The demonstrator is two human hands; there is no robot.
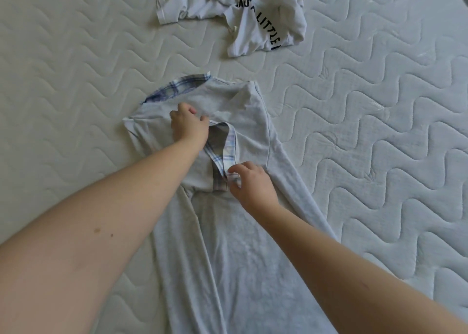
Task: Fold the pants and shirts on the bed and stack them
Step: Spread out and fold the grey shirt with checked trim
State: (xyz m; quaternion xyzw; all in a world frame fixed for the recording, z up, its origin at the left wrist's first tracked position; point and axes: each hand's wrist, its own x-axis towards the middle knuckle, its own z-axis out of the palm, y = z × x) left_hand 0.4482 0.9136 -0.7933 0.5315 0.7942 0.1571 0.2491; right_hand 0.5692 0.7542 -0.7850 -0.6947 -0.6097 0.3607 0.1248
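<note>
Light grey pants (228,252) with blue plaid trim lie lengthwise in the middle of the bed, waistband away from me. My left hand (188,126) presses on the waist part, fingers curled at the upper end of the plaid-edged opening. My right hand (249,184) pinches the lower end of that plaid trim between thumb and fingers. A crumpled white shirt (253,17) with black lettering lies apart from the pants at the far side of the bed.
The quilted white mattress (379,131) stretches out on both sides of the pants. The pant legs run toward me and leave the bottom of the view.
</note>
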